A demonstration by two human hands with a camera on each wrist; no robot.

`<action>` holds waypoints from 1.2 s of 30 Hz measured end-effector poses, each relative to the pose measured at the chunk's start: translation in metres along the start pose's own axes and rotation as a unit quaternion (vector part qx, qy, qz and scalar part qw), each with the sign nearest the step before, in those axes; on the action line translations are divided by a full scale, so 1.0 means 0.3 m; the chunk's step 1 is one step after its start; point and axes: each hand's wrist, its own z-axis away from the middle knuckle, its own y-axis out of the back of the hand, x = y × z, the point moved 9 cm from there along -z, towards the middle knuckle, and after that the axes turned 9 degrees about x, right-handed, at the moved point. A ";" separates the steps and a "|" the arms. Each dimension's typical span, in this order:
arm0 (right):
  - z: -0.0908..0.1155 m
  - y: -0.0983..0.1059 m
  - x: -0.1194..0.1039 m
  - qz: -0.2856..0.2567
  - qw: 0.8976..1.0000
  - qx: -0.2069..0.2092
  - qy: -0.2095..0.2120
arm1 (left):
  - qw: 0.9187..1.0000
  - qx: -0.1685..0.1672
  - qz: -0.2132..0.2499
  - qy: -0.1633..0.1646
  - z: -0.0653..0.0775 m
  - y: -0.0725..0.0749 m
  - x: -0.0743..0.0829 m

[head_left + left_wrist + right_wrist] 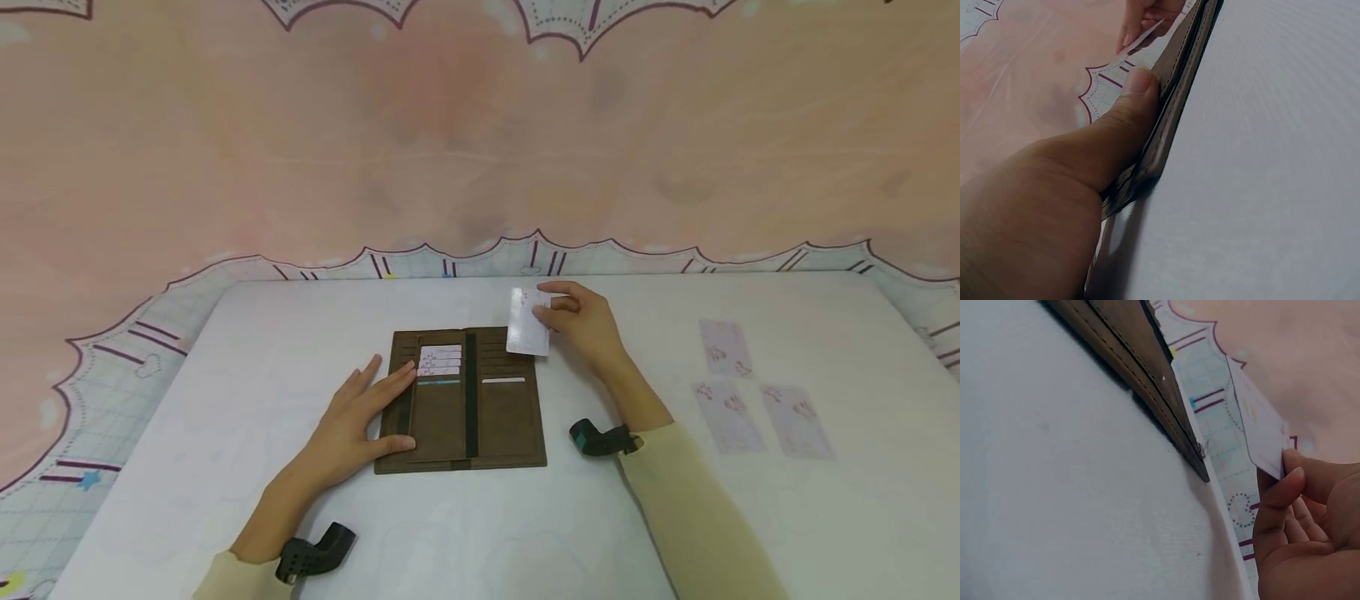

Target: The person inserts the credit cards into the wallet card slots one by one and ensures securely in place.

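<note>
While my left hand (356, 425) steadies the near side of things, its fingers are spread and fairly straight, resting on the left edge of the wallet (510, 427) without gripping anything. The wallet lies unfolded on the white surface (225, 400), a dark band (471, 400) down its middle. Just beyond, my right hand (585, 325) pinches a single card (527, 325) between thumb and fingers, holding it over the wallet's far right corner.

I'd call the filling of the wallet partly done. Several pale cards (440, 360) sit stepped in the left panel's slots; on the right panel I see only one white edge (503, 380) showing from the pocket, and I cannot tell what it belongs to. The slots above it look unfilled. Left to place, I judge, are the card I'm holding and three loose cards (730, 418) farther off to the right.

Only the head view shows those loose cards and the filled slots. The left wrist view gives my thumb lying along the wallet's stitched, layered edge; the right wrist view shows the held card tilted and clear of the wallet, with the patterned cloth (450, 150) behind.
</note>
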 end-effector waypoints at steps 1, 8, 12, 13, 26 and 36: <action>0.002 -0.002 0.001 -0.001 1.000 0.000 0.001 | 1.000 -0.001 -0.001 0.000 -0.001 -0.001 0.000; 0.026 -0.048 -0.003 -0.003 1.000 -0.025 0.003 | 1.000 -0.012 -0.006 0.016 0.002 -0.010 -0.014; 0.034 -0.073 -0.007 -0.002 0.999 -0.033 0.010 | 0.999 -0.019 -0.007 0.026 0.005 -0.013 -0.021; 0.035 -0.077 -0.007 -0.002 0.999 -0.034 0.012 | 0.999 -0.019 -0.007 0.026 0.005 -0.013 -0.021; 0.042 -0.108 0.012 0.031 0.999 -0.044 0.006 | 1.000 -0.021 -0.008 0.019 -0.003 -0.013 -0.009; 0.045 -0.120 -0.002 0.041 0.997 -0.046 0.041 | 1.000 -0.020 -0.009 0.021 -0.002 -0.013 -0.011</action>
